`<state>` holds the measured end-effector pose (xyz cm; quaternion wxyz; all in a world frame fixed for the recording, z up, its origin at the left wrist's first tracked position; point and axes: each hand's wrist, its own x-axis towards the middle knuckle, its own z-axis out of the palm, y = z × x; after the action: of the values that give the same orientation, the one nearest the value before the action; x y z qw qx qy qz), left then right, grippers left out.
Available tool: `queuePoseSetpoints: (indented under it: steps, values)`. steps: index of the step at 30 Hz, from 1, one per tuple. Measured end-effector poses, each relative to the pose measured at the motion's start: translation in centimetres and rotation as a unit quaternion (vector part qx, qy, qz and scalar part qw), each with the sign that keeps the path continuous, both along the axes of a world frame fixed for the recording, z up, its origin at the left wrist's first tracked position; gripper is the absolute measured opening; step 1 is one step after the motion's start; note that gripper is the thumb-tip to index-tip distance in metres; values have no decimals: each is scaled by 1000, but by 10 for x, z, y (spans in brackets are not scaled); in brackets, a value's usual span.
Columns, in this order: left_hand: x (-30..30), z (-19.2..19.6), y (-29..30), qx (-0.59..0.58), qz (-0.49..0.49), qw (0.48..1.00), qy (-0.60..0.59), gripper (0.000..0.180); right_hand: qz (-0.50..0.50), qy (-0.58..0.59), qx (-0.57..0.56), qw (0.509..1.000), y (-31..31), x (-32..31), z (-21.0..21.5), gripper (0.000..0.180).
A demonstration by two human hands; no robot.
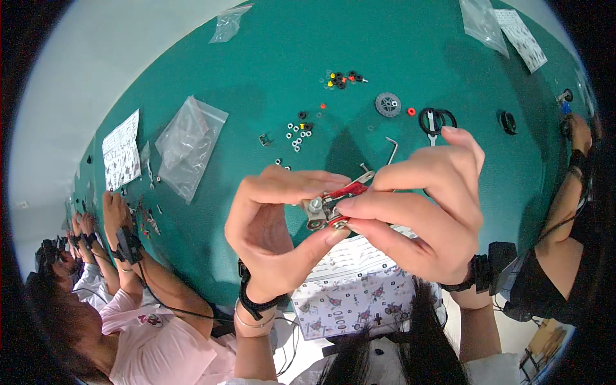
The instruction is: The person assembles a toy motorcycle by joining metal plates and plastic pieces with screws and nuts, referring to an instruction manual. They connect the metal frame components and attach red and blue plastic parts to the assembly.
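Between my two hands is a small metal model assembly (316,205) of red and silver strips, with screw heads showing. My left hand (266,218) is closed on its left side, thumb below and fingers above. From the right, the fingertips of my right hand (427,215) pinch the same piece; what exactly lies under them is partly hidden. A screw (364,168) sticks up at its upper end. Just beyond my fingers lies a bent hex key (392,149). Below the hands is a printed instruction sheet (353,308) with assembly drawings.
Farther off lie several nuts (297,142), a cluster of small coloured parts (340,80), a grey wheel (387,104), a red ring (411,111) and a wrench (432,135) by black rings. A plastic bag (192,144) lies left. Other people work on both sides.
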<state>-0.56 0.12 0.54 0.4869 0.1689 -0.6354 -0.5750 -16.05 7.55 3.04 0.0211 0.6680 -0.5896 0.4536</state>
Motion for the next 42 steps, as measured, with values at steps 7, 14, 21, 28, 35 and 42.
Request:
queuePoseSetpoints:
  steps: [7, 14, 21, 28, 35, 42]
  values:
    - [3, 2, 2, 36, -6, 998, -57, 36, -28, 28, -15, 999, 2, 4, -3, 27]
    - [-1, 1, 4, 72, 40, 996, -34, 35, -70, 96, -37, 992, 3, 7, -11, 28]
    - [4, 4, 6, -27, 48, 996, -66, 32, -47, 73, -31, 996, 3, 3, -7, 24]
    - [2, 10, 7, -142, 111, 974, -139, 32, -38, 69, -21, 997, 3, 1, -6, 22]
    - [11, 12, 8, -311, 157, 913, -212, 33, -3, 17, -1, 1000, -5, 2, -8, 19]
    - [9, 15, 9, -328, 167, 903, -222, 33, 41, -34, 29, 998, -8, -1, -10, 20]
